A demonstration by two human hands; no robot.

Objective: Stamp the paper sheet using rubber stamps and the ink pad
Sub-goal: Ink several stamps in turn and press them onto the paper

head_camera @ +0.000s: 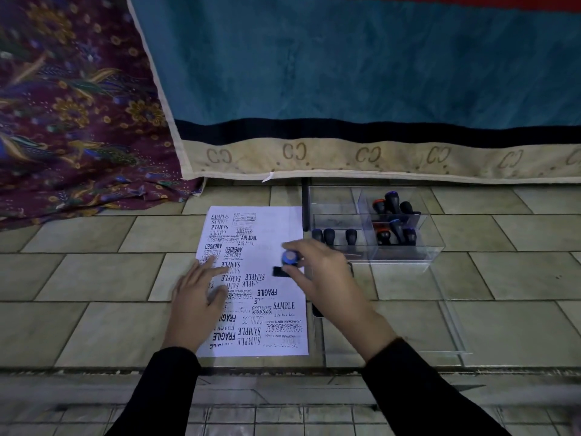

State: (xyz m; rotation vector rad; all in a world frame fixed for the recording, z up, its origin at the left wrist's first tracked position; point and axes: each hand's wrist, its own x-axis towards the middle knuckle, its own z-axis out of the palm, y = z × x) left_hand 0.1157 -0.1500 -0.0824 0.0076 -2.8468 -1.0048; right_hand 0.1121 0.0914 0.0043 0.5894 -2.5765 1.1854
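Observation:
A white paper sheet [276, 225] lies on the tiled floor, covered with several black stamp prints such as SAMPLE, FRAGILE and AIR MAIL. My right hand [317, 272] grips a rubber stamp with a blue-topped handle [290, 258]; its black base [280, 272] stands on the sheet's right part. My left hand [198, 300] rests flat on the sheet's left side with fingers spread. A dark flat object, perhaps the ink pad [317, 309], shows partly beside the sheet's right edge, mostly hidden under my right forearm.
A clear plastic organiser box [434, 247] right of the sheet holds several black stamps with blue, orange and black tops. Its clear lid [452, 325] lies on the floor nearer me. A teal blanket and a patterned cloth hang behind. A step edge runs below the sheet.

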